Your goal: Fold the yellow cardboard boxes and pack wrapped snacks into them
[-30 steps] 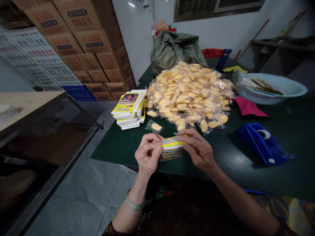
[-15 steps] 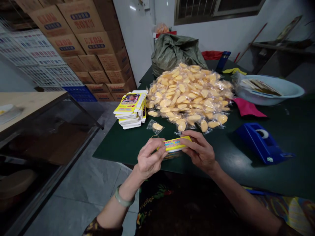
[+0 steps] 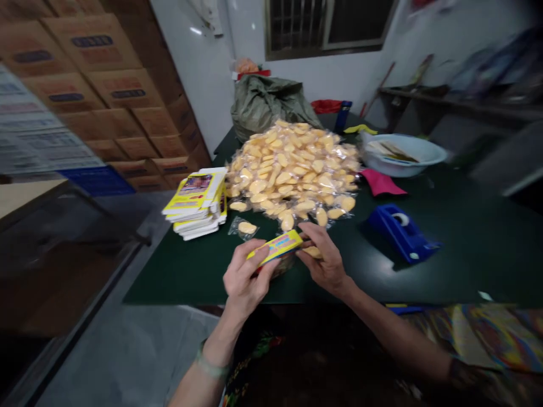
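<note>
A small yellow carton (image 3: 278,246) with coloured print is in my left hand (image 3: 246,274), thumb and fingers closed around its left part. It tilts up toward the right. Close against the carton's right end is my right hand (image 3: 324,260), its fingers bent. Between them shows a pale yellow oval piece (image 3: 313,252), partly hidden by the fingers. Beyond the hands lies a large heap of pale yellow oval pieces in clear wrappers (image 3: 292,169). One wrapped piece (image 3: 246,227) lies apart, just past my left hand. Flat yellow-and-white cartons (image 3: 197,195) are stacked left of the heap.
A blue tape dispenser (image 3: 401,232) stands right on the dark green table (image 3: 169,277). Behind it are a pink cloth (image 3: 384,182) and a pale blue basin (image 3: 407,161). A grey-green sack (image 3: 271,104) sits behind the heap. Cardboard boxes (image 3: 114,85) are piled at left.
My view has turned right. The carton has tilted, its right end now higher. My left fingers wrap further over it, and a yellow piece now shows at my right hand.
</note>
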The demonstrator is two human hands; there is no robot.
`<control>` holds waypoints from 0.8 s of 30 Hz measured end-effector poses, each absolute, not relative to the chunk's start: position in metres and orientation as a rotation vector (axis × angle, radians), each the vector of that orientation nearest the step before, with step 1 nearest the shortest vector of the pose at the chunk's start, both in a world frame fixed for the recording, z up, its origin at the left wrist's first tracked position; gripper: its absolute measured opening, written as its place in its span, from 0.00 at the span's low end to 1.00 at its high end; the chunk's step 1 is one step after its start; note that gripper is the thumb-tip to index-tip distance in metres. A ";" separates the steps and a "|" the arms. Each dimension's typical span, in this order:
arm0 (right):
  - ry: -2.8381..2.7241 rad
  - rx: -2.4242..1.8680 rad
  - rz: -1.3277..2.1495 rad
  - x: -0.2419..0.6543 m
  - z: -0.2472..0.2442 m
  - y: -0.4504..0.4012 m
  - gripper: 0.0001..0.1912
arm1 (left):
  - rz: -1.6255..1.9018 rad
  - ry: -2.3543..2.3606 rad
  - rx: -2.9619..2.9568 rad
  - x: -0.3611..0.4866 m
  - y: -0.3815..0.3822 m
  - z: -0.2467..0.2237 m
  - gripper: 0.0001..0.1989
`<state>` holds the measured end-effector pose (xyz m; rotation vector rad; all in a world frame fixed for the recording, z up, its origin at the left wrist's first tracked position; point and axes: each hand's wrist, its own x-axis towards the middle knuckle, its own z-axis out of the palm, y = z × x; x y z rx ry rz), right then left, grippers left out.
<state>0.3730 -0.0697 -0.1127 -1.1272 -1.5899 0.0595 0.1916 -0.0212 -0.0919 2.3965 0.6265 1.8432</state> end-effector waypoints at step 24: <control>-0.582 -2.167 0.719 0.629 -0.094 -0.157 0.05 | 2.013 0.720 2.317 0.210 -0.002 -0.115 0.19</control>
